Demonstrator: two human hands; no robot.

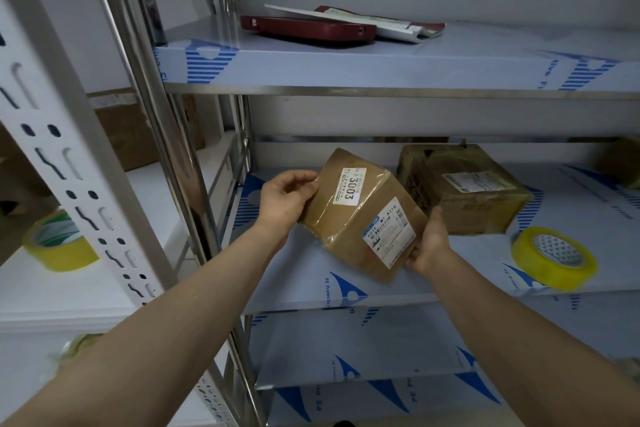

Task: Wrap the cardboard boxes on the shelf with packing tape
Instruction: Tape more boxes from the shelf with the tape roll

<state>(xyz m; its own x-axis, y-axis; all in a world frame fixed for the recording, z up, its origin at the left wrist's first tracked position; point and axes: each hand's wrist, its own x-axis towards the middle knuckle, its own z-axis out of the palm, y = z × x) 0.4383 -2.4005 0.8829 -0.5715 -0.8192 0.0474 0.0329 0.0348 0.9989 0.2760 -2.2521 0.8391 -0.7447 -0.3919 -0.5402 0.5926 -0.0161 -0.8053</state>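
Film-covered steel shelf (304,274), frame centre: my left hand (287,199) and right hand (429,244) grip opposite ends of the tilted cardboard box (360,218) over it. Light, stiff and tape-slick, I judge; best held by edges and corners.

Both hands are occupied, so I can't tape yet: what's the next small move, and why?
Probably lower the brown cardboard box labelled 3003 onto the film-covered metal shelf, since the left hand and right hand both hold it tilted, and the yellow tape roll lies untouched to its right.

Held box (360,215) on middle shelf (311,274) — second box (464,191) behind-right, tape roll (554,262) far right
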